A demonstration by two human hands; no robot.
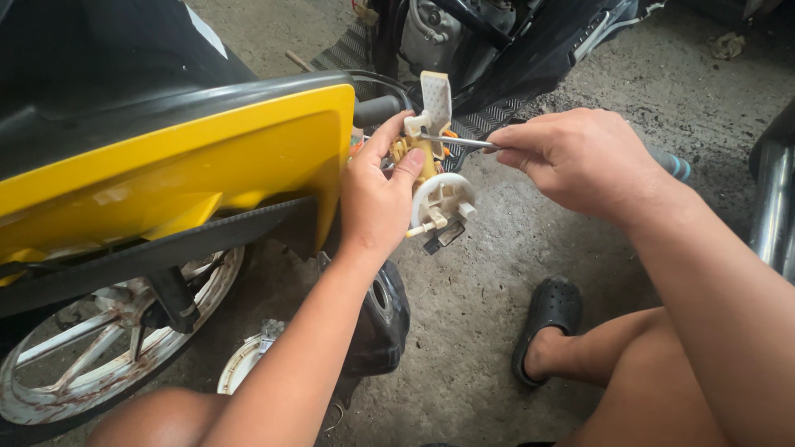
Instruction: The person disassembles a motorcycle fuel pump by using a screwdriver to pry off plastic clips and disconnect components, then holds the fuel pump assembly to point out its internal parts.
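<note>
My left hand (377, 194) grips a small white and yellow plastic pump assembly (437, 178) with a round white flange and an orange clip, held up beside the rear of a yellow motorbike panel (190, 165). My right hand (580, 157) holds a screwdriver (460, 141), its metal shaft pointing left with the tip at the top of the assembly. The screwdriver's blue handle end (675, 165) sticks out behind my right hand.
A rusty spoked wheel (99, 331) sits under the yellow panel at the lower left. A black part (381, 319) and a white round piece (240, 364) lie on the concrete floor. My foot in a black clog (546, 319) rests nearby. Another black motorbike (497, 41) stands ahead, a chrome pipe (774, 199) at right.
</note>
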